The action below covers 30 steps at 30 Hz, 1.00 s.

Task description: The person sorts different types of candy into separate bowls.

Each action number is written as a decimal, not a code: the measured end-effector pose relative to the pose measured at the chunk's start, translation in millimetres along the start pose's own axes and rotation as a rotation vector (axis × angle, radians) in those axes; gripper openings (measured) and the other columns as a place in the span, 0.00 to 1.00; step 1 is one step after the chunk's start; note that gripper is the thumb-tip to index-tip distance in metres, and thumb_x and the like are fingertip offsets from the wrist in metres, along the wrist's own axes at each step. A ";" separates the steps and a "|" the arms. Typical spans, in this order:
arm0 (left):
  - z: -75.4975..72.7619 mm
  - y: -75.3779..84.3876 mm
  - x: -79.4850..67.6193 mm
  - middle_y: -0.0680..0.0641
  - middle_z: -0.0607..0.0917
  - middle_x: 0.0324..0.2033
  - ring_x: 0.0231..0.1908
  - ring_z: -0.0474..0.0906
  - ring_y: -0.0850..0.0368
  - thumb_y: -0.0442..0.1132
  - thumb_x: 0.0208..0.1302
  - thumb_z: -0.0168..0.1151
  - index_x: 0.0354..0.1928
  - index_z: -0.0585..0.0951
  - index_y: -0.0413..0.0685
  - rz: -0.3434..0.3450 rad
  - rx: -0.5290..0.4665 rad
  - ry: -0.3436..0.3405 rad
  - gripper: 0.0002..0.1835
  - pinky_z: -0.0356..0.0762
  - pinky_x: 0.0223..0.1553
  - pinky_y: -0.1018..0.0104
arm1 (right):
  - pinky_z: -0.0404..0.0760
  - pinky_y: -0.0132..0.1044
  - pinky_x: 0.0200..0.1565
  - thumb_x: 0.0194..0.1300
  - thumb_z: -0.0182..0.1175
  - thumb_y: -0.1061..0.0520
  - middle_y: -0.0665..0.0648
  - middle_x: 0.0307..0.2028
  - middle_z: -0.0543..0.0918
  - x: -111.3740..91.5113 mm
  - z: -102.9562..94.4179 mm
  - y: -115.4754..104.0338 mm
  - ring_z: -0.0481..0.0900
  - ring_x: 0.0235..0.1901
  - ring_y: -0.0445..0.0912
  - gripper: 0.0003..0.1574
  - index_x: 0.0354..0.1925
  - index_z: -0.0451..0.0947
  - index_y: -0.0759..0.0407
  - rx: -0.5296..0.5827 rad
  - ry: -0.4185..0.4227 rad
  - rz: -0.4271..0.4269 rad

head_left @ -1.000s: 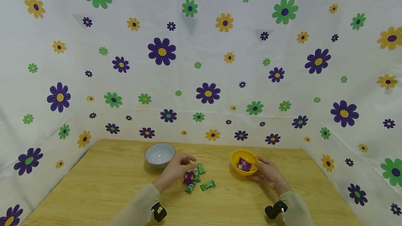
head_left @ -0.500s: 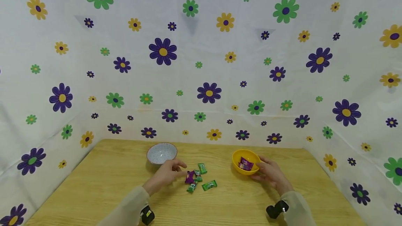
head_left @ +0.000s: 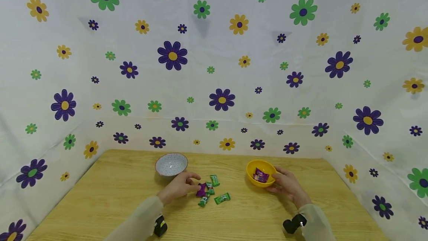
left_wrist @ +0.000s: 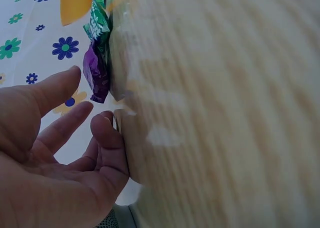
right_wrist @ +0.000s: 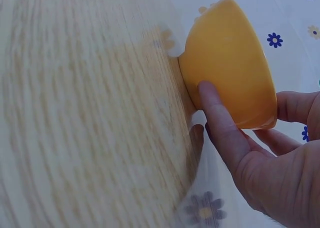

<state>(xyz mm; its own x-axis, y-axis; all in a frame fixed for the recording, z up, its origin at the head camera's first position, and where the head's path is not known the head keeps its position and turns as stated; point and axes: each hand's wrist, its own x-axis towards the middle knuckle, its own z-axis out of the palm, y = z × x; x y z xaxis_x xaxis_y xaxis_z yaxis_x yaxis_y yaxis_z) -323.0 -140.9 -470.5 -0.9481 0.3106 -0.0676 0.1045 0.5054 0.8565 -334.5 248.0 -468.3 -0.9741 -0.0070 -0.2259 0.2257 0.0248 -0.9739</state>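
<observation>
My left hand (head_left: 178,187) is low over the table beside a purple-wrapped candy (head_left: 201,190). Its thumb and index finger are spread apart close to the wrapper, with nothing between them, as the left wrist view shows; the other fingers bend loosely near the tabletop. Several green-wrapped candies (head_left: 222,198) lie around the purple one, some against it. At the right, my right hand (head_left: 290,188) holds a yellow bowl (right_wrist: 227,63) by its side, one finger at the rim and another on the outer wall. Purple-wrapped candies (head_left: 260,175) lie inside that bowl, which stands upright on the table.
A patterned grey-blue bowl (head_left: 171,164) with a reddish rim stands behind my left hand. The wooden table (head_left: 214,222) ends at a white curtain (head_left: 214,66) printed with flowers, which surrounds its back and sides.
My left hand has drawn back leftward from above the candies, then edged slightly right toward the purple one. My right hand keeps its place at the yellow bowl.
</observation>
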 end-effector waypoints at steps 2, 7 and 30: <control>-0.6 0.2 1.3 0.44 0.78 0.34 0.26 0.68 0.57 0.39 0.64 0.66 0.56 0.79 0.42 0.001 0.017 -0.018 0.20 0.68 0.25 0.68 | 0.84 0.50 0.48 0.74 0.48 0.62 0.76 0.67 0.61 0.3 0.4 0.1 0.70 0.61 0.67 0.34 0.74 0.52 0.65 -0.003 0.006 -0.001; -0.8 2.2 5.6 0.46 0.79 0.37 0.31 0.69 0.56 0.40 0.63 0.67 0.53 0.81 0.44 0.013 0.083 -0.048 0.17 0.67 0.29 0.66 | 0.84 0.50 0.48 0.74 0.48 0.62 0.76 0.68 0.61 0.2 1.3 -0.3 0.69 0.62 0.67 0.34 0.74 0.52 0.65 -0.015 0.015 0.001; 7.4 9.7 14.7 0.47 0.81 0.38 0.34 0.71 0.56 0.35 0.55 0.73 0.42 0.84 0.45 -0.037 0.133 -0.026 0.13 0.69 0.32 0.68 | 0.84 0.49 0.48 0.74 0.47 0.62 0.75 0.68 0.60 -0.4 -0.1 -0.8 0.71 0.61 0.66 0.34 0.74 0.52 0.65 -0.031 -0.003 0.000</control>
<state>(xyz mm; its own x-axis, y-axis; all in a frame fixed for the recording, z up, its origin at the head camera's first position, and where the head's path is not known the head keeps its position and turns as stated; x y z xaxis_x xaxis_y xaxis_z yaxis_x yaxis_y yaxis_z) -333.6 -125.5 -467.0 -0.9442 0.3096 -0.1121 0.1105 0.6188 0.7777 -334.3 248.0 -467.4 -0.9741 -0.0100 -0.2261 0.2252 0.0561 -0.9727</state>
